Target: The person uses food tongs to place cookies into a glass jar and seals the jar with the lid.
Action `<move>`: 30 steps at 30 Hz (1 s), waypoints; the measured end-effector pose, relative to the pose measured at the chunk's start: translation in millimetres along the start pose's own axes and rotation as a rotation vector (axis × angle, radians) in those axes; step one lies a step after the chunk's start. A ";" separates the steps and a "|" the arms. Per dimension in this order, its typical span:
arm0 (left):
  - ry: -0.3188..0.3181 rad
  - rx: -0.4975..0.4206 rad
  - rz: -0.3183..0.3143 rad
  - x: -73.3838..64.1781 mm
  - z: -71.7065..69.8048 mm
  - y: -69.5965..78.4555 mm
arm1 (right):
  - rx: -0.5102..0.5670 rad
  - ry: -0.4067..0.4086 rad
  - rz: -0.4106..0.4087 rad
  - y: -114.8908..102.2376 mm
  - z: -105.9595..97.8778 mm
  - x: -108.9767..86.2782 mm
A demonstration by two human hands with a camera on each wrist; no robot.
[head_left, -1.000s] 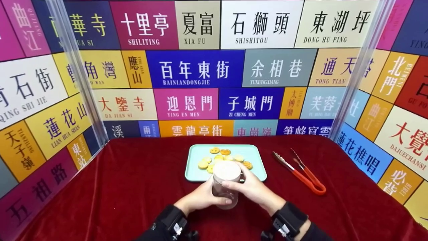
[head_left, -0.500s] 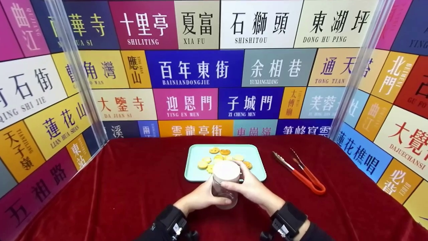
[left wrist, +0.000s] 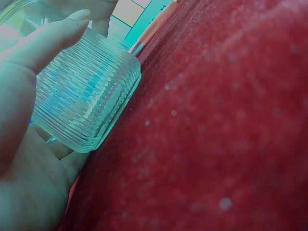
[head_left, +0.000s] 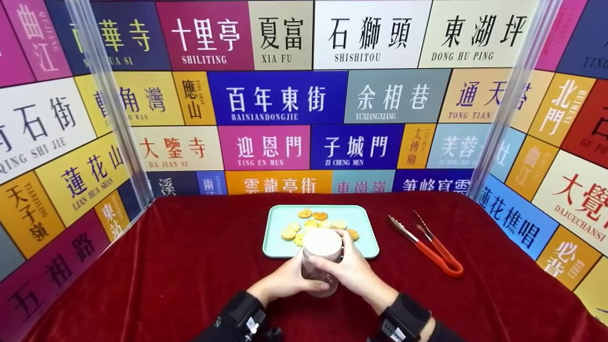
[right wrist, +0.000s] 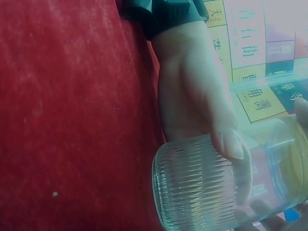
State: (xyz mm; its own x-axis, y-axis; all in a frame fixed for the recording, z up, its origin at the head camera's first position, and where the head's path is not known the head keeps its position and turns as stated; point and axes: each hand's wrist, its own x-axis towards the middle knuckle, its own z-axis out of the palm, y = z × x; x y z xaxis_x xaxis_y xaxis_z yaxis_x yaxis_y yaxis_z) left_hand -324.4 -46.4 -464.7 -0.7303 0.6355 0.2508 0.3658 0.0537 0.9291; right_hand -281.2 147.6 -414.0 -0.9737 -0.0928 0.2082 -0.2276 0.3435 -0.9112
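Observation:
A clear glass jar (head_left: 317,274) with a round pale lid (head_left: 323,242) stands between my two hands in the head view. Fine ribs run round the lower part of the jar (left wrist: 91,91) in the left wrist view. My left hand (head_left: 284,280) grips the glass body, thumb across the near side. Higher up, my right hand (head_left: 354,267) holds the lid end, its thumb curled over the front just under the top. In the right wrist view the left thumb lies along the glass jar (right wrist: 192,185), and the lid end reaches the right edge.
Behind the jar is a mint-green tray (head_left: 273,247) bearing several round biscuits (head_left: 289,233), partly hidden by the jar and right hand. Red-handled tongs (head_left: 441,259) lie to the right on the red cloth (head_left: 190,266). Sign-covered panels (head_left: 275,97) enclose the back and sides.
My right hand has turned slightly at the lid, its thumb shifting left and its wrist moving a little left and down. The jar and my left hand keep their place.

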 end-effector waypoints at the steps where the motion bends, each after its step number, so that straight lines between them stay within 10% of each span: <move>1: -0.004 -0.003 0.001 0.0 0.1 0.2 | 0.007 -0.007 -0.002 0.2 -0.4 0.3; 14: 0.017 0.012 -0.014 -0.2 -0.5 -0.7 | 0.128 -0.254 -0.068 8.1 -21.8 12.3; 30: 0.001 -0.002 0.004 0.2 -1.0 -0.6 | 0.108 -0.208 -0.040 6.7 -17.8 10.5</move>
State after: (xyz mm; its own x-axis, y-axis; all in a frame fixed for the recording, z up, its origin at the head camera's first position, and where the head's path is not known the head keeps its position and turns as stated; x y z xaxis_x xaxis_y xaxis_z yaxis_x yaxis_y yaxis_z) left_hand -325.3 -47.0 -465.0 -0.7292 0.6349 0.2552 0.3678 0.0491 0.9286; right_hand -293.2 165.6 -411.6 -0.9376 -0.2991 0.1772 -0.2523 0.2347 -0.9388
